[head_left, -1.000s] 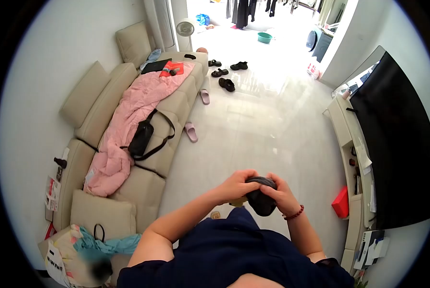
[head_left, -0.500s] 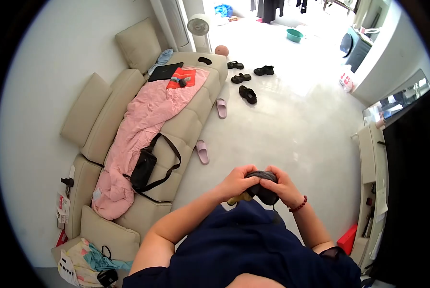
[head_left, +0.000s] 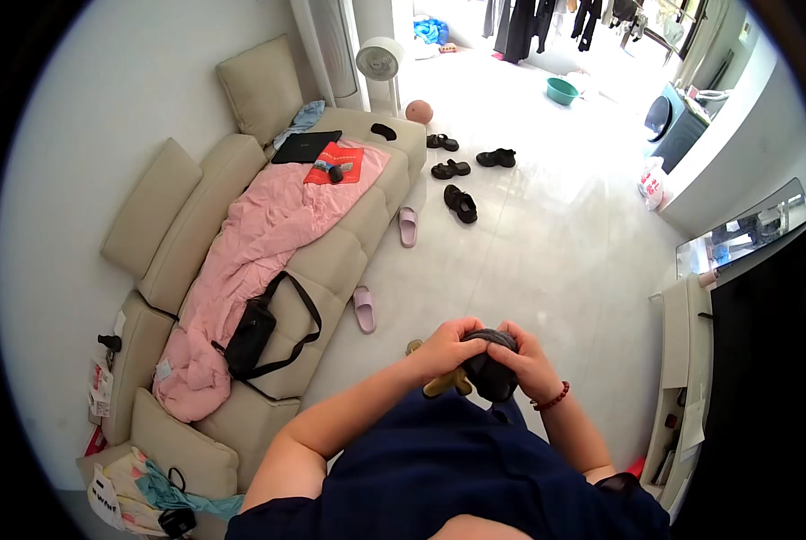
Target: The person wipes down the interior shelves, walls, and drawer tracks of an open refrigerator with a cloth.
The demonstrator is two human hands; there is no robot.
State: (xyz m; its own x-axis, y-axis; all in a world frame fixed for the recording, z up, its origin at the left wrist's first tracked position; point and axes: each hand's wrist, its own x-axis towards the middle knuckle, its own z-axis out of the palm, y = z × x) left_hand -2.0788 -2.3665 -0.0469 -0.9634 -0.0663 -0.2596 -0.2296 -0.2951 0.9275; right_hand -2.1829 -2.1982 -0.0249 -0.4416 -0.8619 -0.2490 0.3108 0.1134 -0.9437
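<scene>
Both my hands meet in front of my body around a dark grey sock (head_left: 491,373), bunched up, with a ribbed band along its top. My left hand (head_left: 454,346) pinches the band from the left, thumb on top. From the other side my right hand (head_left: 531,364) grips it, thumb pressed over the near edge; a dark red bead bracelet (head_left: 552,397) circles that wrist. The fingers behind the sock are partly hidden. Below my left hand, an olive-yellow slipper (head_left: 448,382) shows in part.
A beige sofa (head_left: 335,261) on the left bears a pink quilt (head_left: 277,198), a black shoulder bag (head_left: 252,337) and a laptop (head_left: 307,148). Lilac slippers (head_left: 364,309) and several black shoes (head_left: 461,204) lie on the floor. At right stands a white cabinet (head_left: 682,342) beside a large black screen (head_left: 763,360).
The view has tilted up slightly, showing more of the hanging clothes at the back. My hands keep hold of the sock, and more of the olive-yellow slipper shows.
</scene>
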